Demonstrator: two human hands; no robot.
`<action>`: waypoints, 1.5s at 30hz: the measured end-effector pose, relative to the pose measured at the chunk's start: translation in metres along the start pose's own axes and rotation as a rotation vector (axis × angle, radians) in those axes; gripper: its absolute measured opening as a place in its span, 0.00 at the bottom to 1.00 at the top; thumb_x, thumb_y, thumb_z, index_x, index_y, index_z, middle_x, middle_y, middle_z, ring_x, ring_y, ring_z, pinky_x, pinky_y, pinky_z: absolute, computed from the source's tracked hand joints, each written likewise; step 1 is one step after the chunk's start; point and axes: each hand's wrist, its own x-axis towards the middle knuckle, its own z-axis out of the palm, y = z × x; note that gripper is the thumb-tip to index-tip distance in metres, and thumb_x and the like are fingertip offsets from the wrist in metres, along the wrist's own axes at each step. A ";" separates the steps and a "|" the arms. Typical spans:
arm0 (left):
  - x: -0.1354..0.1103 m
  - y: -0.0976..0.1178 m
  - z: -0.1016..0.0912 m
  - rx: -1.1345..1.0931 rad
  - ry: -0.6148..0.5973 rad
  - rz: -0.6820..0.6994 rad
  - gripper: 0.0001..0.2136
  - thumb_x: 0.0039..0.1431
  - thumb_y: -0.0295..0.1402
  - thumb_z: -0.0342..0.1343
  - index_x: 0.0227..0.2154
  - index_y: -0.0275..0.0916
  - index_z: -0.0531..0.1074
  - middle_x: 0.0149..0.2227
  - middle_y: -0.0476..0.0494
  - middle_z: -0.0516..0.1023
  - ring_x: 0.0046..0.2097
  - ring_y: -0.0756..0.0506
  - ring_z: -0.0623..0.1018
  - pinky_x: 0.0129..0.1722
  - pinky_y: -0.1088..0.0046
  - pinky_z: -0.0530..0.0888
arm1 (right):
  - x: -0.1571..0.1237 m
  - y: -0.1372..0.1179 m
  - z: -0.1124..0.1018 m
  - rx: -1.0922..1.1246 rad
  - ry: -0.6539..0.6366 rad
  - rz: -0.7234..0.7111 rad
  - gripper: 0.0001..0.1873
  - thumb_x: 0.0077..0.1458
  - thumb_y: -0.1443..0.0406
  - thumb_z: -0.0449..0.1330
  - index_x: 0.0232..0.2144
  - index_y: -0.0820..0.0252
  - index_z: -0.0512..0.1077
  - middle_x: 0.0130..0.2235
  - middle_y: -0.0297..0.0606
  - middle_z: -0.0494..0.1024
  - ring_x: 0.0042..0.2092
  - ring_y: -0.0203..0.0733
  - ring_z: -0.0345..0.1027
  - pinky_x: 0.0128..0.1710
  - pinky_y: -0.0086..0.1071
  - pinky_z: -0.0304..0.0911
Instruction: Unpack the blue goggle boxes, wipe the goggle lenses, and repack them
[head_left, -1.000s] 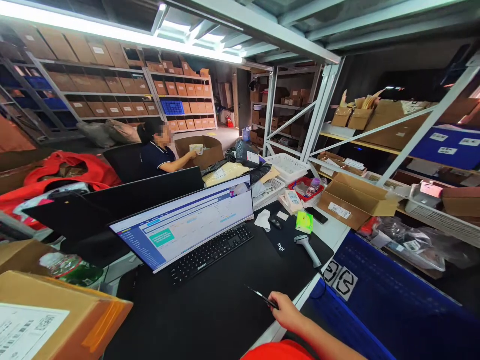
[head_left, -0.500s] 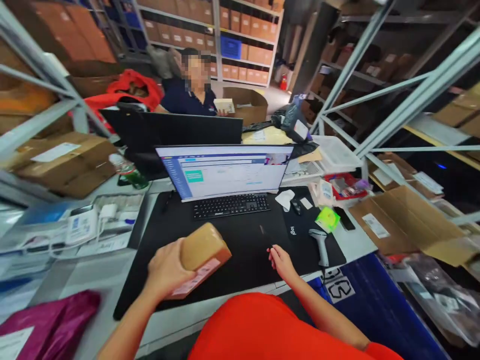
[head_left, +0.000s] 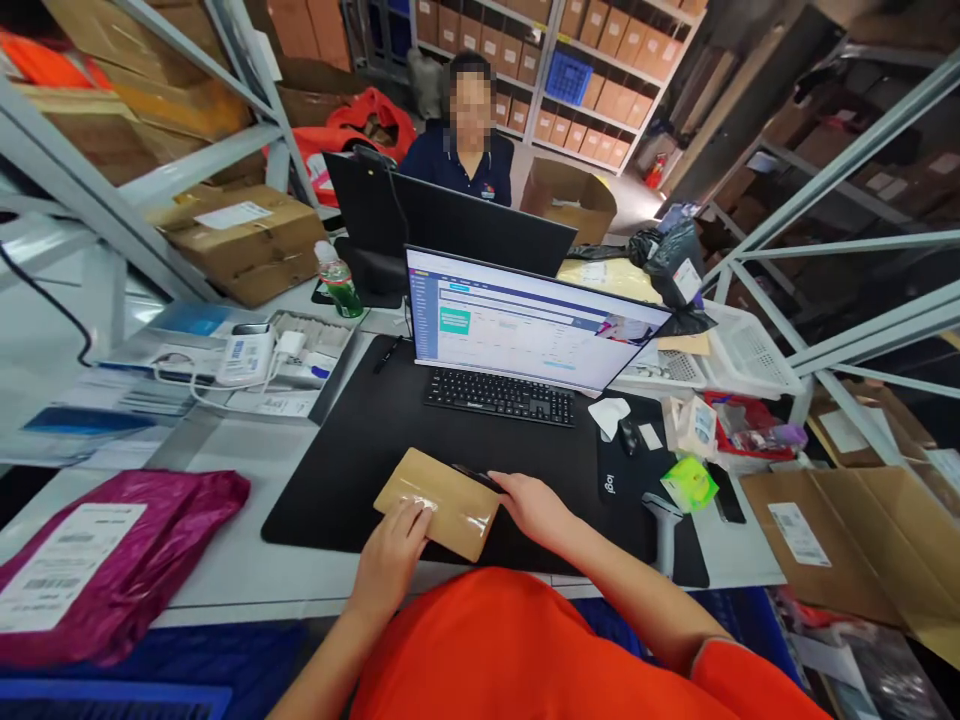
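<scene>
A small brown cardboard box (head_left: 448, 497) with shiny tape lies on the black desk mat (head_left: 330, 470) in front of me. My left hand (head_left: 396, 550) holds it at its near left side, fingers pressed together on the top face. My right hand (head_left: 531, 508) is closed around a thin dark knife (head_left: 475, 476) at the box's far right edge. The knife lies along that far edge; I cannot tell whether its blade is in the box. Beyond the box are the keyboard (head_left: 499, 397) and a lit monitor (head_left: 517, 325).
To the right lie a mouse (head_left: 628, 436), a barcode scanner (head_left: 663, 535), a yellow-green packet (head_left: 688, 484) and an open carton (head_left: 847, 540). A purple parcel (head_left: 180, 530) and a bottle (head_left: 339, 282) are on the left. A person (head_left: 459, 165) sits behind the monitors.
The box has been set down on the mat and turned, and my left hand has shifted onto its top. My right hand has brought the knife left to the box. The view has swung left.
</scene>
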 end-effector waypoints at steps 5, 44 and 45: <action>-0.028 0.007 0.020 0.013 0.148 -0.004 0.15 0.68 0.25 0.48 0.49 0.38 0.78 0.49 0.37 0.83 0.54 0.39 0.80 0.54 0.63 0.78 | 0.057 -0.054 0.027 -0.141 -0.151 -0.111 0.18 0.66 0.60 0.59 0.55 0.60 0.72 0.46 0.45 0.80 0.45 0.46 0.77 0.49 0.44 0.72; 0.094 -0.014 -0.042 0.105 -0.648 0.408 0.15 0.45 0.21 0.67 0.38 0.37 0.76 0.39 0.45 0.80 0.42 0.41 0.78 0.46 0.59 0.74 | 0.013 0.012 0.049 0.106 0.201 0.223 0.34 0.57 0.52 0.68 0.62 0.53 0.66 0.54 0.43 0.76 0.51 0.47 0.73 0.53 0.42 0.69; 0.093 -0.015 -0.043 0.110 -0.641 0.420 0.15 0.44 0.21 0.66 0.37 0.37 0.76 0.38 0.45 0.80 0.41 0.41 0.78 0.44 0.61 0.74 | 0.020 0.013 0.056 0.134 0.192 0.227 0.39 0.54 0.51 0.69 0.64 0.53 0.65 0.54 0.43 0.76 0.50 0.47 0.74 0.52 0.41 0.69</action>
